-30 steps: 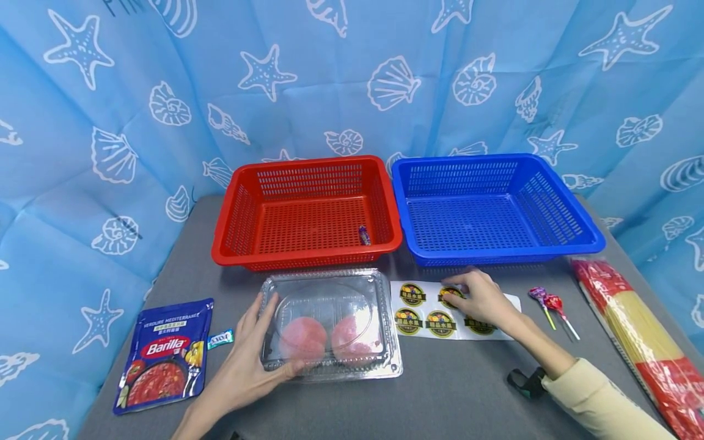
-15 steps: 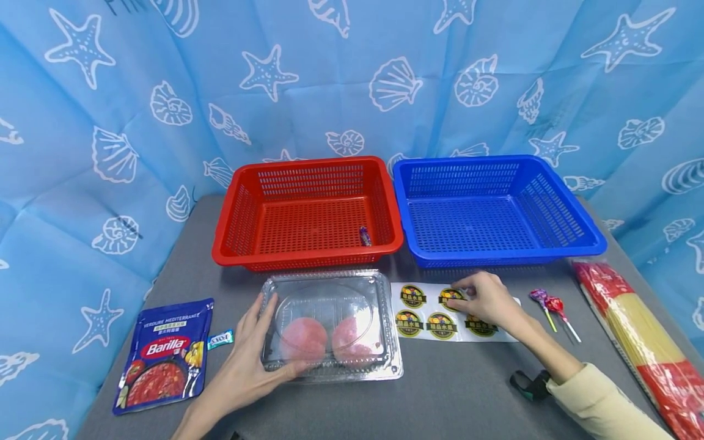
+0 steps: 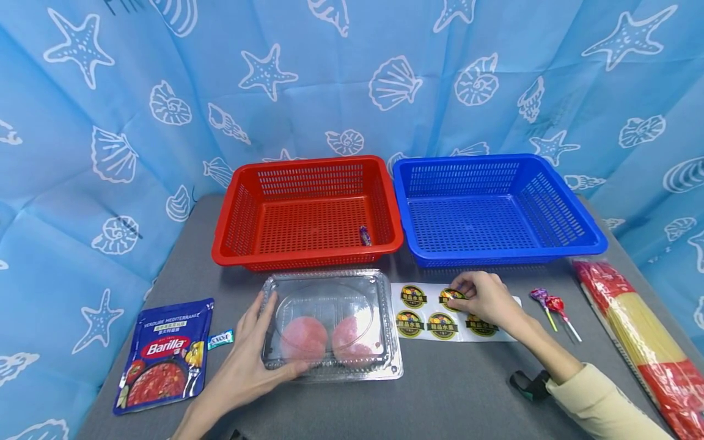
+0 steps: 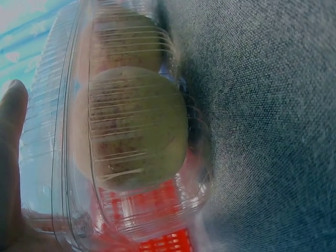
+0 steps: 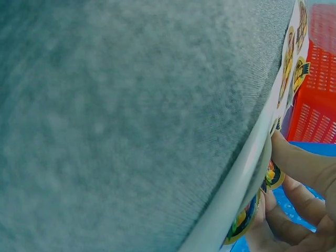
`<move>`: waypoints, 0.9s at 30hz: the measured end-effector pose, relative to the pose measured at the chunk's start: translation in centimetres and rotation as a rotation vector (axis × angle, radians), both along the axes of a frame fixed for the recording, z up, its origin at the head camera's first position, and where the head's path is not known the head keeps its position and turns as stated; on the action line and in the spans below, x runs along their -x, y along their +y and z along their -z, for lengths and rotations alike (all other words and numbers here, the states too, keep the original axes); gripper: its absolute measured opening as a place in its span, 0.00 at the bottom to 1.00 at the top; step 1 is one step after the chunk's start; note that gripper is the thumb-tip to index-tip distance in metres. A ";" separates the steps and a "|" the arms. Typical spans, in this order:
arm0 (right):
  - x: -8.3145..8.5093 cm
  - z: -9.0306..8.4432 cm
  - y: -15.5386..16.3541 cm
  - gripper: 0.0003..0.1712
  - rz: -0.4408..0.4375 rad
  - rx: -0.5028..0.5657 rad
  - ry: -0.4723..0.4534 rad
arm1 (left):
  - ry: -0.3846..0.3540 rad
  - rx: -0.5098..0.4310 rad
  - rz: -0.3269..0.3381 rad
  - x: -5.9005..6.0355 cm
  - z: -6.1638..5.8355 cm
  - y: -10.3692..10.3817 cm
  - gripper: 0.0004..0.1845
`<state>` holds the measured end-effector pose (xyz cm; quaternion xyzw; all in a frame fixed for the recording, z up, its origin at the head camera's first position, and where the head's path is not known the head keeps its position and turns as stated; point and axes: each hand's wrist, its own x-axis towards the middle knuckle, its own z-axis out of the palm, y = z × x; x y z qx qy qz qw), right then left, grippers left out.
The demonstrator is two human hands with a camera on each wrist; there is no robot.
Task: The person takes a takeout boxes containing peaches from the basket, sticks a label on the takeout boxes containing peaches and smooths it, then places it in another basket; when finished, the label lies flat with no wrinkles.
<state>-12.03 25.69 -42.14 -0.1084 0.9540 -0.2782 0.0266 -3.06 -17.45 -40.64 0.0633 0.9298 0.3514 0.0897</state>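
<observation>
A clear plastic clamshell box (image 3: 330, 324) with two pink round pieces inside lies on the grey table. My left hand (image 3: 242, 366) rests flat against its left front corner, thumb along the side; in the left wrist view the box (image 4: 131, 131) fills the frame beside a fingertip (image 4: 10, 157). To the right of the box lies a white sticker sheet (image 3: 423, 311) with several round labels. My right hand (image 3: 484, 299) pinches the upper middle round sticker (image 3: 452, 296). In the right wrist view that sticker (image 5: 274, 177) curls up off the sheet's edge (image 5: 247, 173) between my fingers (image 5: 299, 168).
A red basket (image 3: 308, 164) holding one small wrapped candy (image 3: 364, 235) and a blue basket (image 3: 495, 159) stand behind. A Barilla sauce pouch (image 3: 165, 354) and a small packet (image 3: 220, 338) lie left. Two lollipops (image 3: 550, 305) and a spaghetti pack (image 3: 643, 342) lie right.
My right hand's fingers have curled in on the upper middle sticker and pinched its edge. The left hand and the box have not moved.
</observation>
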 end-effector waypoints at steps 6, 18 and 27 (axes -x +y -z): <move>-0.1 0.0 -0.1 0.08 -0.015 0.030 -0.009 | -0.088 -0.015 -0.031 0.3 -0.2 0.0 0.70; 0.0 -0.7 -0.3 0.04 -0.001 0.081 -0.050 | -0.094 -0.053 -0.041 0.4 0.1 0.2 0.69; -0.3 -2.2 -0.9 0.04 -0.039 0.082 -0.008 | -0.112 -0.059 -0.048 0.4 0.1 0.3 0.69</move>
